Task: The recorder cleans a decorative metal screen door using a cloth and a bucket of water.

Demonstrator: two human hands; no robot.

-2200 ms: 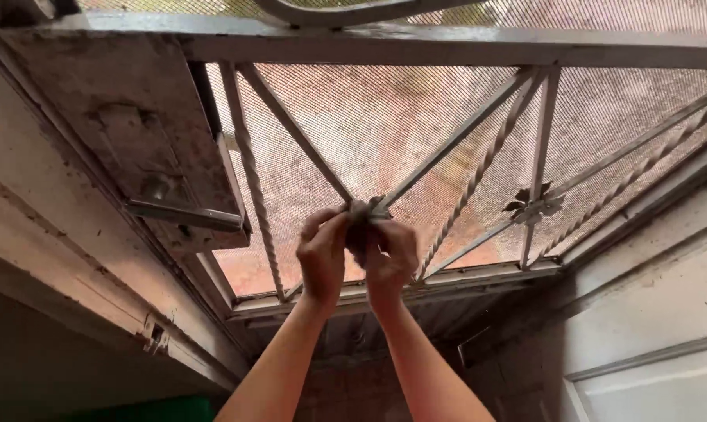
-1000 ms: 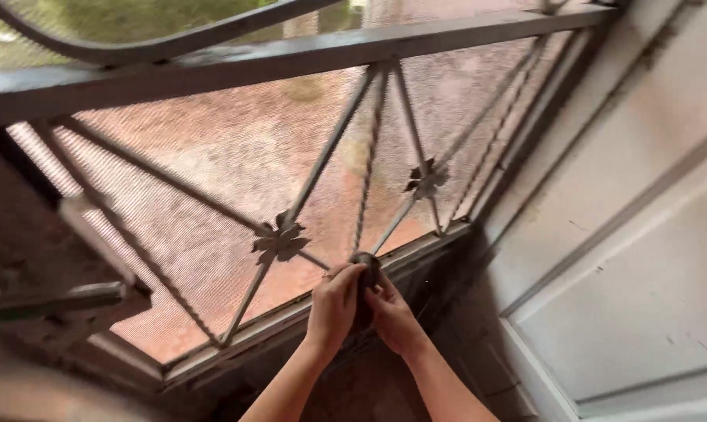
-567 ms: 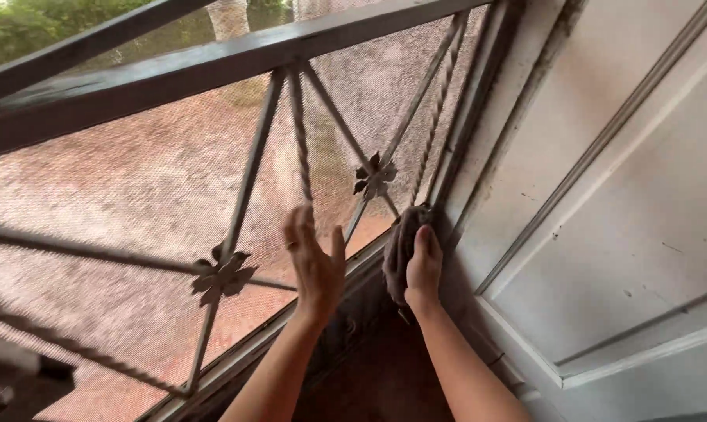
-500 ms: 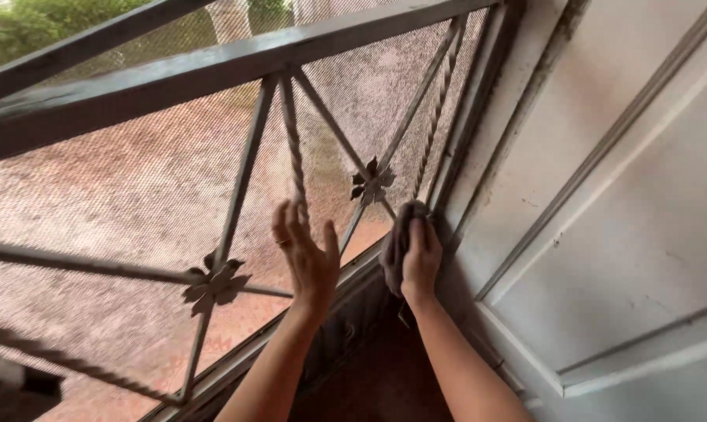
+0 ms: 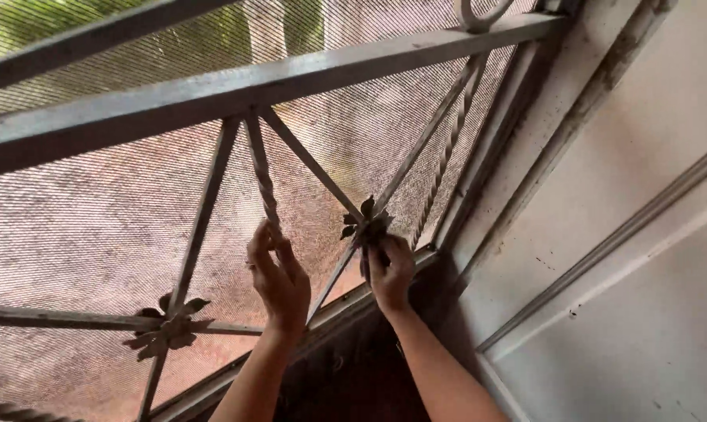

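Left hand (image 5: 279,275) gripping twisted grey iron bar (image 5: 263,176), right hand (image 5: 389,270) at three o'clock pressing dark cloth (image 5: 366,258) against leaf-shaped metal rosette (image 5: 363,225), rusty mesh screen (image 5: 95,227) behind.

Both bare forearms rise from the bottom edge, angled up and slightly toward each other, wrists nearly straight. The left hand (image 5: 279,273) is raised with its back to the camera, fingers held together and curled a little at the tips, a ring showing on one finger. The right hand (image 5: 390,270) sits just beside it and about level (a touch more closed), its fingers bent forward in a loose grasp, thumb tucked toward the palm.
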